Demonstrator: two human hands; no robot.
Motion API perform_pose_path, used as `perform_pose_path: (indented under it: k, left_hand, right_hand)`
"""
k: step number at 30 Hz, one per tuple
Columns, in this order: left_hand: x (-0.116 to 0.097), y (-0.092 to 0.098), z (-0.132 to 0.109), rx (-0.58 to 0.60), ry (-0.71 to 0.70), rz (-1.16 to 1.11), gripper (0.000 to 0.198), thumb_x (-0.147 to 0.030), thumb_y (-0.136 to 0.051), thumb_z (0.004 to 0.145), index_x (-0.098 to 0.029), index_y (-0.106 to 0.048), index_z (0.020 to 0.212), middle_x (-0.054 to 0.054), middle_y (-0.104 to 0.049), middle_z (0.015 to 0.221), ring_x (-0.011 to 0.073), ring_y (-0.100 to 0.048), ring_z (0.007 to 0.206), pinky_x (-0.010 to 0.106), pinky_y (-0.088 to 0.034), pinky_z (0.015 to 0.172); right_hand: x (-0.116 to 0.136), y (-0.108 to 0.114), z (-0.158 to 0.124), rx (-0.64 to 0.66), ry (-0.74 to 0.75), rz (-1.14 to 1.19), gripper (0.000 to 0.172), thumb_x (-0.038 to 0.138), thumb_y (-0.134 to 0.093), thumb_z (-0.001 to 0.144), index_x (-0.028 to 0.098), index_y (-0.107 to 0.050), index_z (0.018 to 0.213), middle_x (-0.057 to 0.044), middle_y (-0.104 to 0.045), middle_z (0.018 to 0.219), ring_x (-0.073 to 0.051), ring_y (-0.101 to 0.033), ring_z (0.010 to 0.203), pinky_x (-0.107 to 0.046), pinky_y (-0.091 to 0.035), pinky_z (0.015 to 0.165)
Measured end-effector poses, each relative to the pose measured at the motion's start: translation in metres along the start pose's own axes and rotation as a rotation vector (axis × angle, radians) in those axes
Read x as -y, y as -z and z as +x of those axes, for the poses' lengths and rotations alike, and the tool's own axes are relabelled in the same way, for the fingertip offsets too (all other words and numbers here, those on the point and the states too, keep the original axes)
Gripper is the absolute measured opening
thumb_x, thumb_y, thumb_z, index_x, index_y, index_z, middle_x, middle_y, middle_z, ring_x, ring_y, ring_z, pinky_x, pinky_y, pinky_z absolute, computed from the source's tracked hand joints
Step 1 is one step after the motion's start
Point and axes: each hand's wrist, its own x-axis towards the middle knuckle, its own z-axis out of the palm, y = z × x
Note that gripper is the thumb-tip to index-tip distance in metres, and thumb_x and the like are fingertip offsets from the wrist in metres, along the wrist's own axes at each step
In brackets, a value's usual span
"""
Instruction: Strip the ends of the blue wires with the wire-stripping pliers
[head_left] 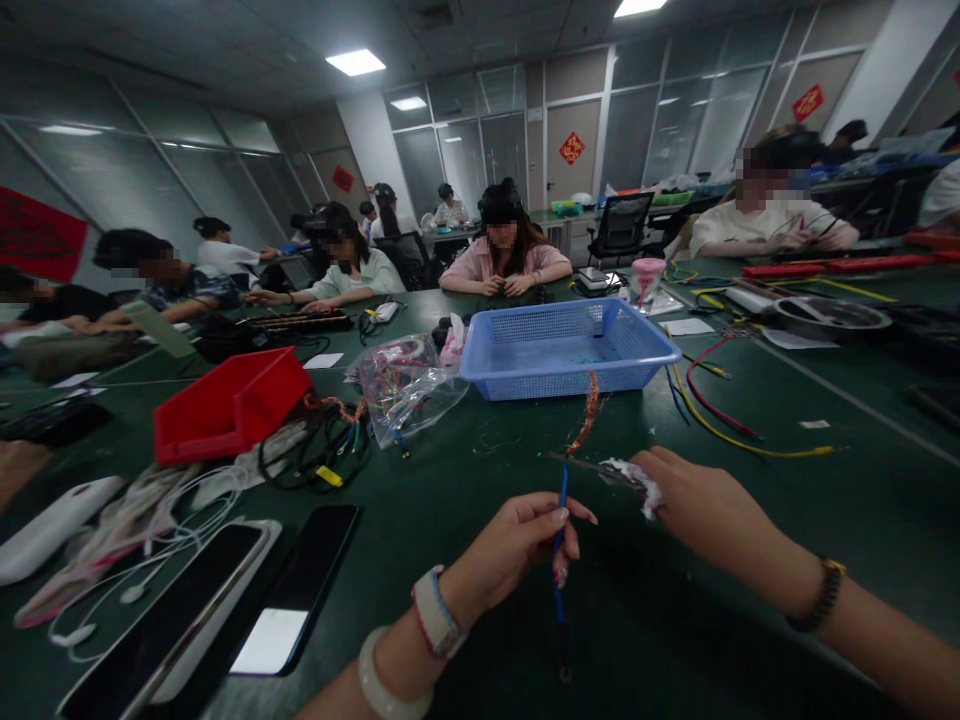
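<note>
My left hand (pixel 529 540) pinches a blue cable (pixel 559 560) held upright, a dark lug end hanging at its bottom. Bare copper strands (pixel 585 415) fan out from the cable's top, near the blue basket (pixel 574 385). In my right hand (pixel 675 495) is a pair of scissors (pixel 600 467), its handles wrapped in something white. The blades reach left to the place where the copper meets the blue covering. Whether the blades touch the cable is too small to tell.
Left of the basket lie a clear plastic bag (pixel 405 390) of wires and a red bin (pixel 232 405). Two phones, one dark (pixel 307 580), lie at lower left beside white earphones (pixel 135 590). Yellow and red cables (pixel 765 450) lie right. Several people sit across the tables.
</note>
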Motion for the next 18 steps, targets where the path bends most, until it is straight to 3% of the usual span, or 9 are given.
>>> perform_pose_path:
  k: [4,10,14,18]
  left_hand:
    - [0.0,0.0,0.001,0.013,0.008,-0.051,0.026,-0.037,-0.064,0.084,-0.013,-0.066,0.091,-0.002,-0.057,0.059,0.0024,-0.037,0.038,0.017,-0.026,0.039]
    - [-0.004,0.0,-0.001,0.106,0.013,0.027,0.028,-0.04,-0.065,0.082,-0.012,-0.066,0.085,-0.002,-0.056,0.055,0.0031,-0.037,0.037,0.018,-0.025,0.04]
    - [-0.006,-0.001,-0.004,0.142,0.008,0.115,0.031,-0.043,-0.064,0.083,-0.012,-0.067,0.084,-0.003,-0.054,0.054,0.0032,-0.037,0.039,0.018,-0.022,0.039]
    - [-0.004,0.002,-0.004,0.16,-0.009,0.186,0.032,-0.043,-0.06,0.086,-0.012,-0.067,0.087,-0.002,-0.056,0.056,0.0028,-0.037,0.04,0.017,-0.022,0.04]
  right_hand:
    - [-0.012,-0.005,-0.001,0.121,-0.005,0.238,0.017,0.023,-0.047,0.084,0.023,-0.064,0.089,-0.005,-0.066,0.084,-0.017,-0.063,0.065,-0.026,-0.042,0.055]
    - [-0.007,0.008,-0.008,0.515,0.036,0.636,0.03,0.045,-0.051,0.085,0.018,-0.062,0.078,-0.002,-0.063,0.068,-0.01,-0.054,0.055,-0.02,-0.04,0.048]
    - [-0.002,0.024,-0.019,0.771,-0.067,0.888,0.032,0.047,-0.057,0.082,0.016,-0.06,0.079,-0.002,-0.063,0.068,-0.005,-0.046,0.045,-0.014,-0.032,0.036]
    - [0.002,0.021,-0.028,0.995,-0.211,1.282,0.036,0.049,-0.068,0.072,0.014,-0.059,0.079,-0.003,-0.063,0.066,-0.001,-0.037,0.034,-0.012,-0.026,0.029]
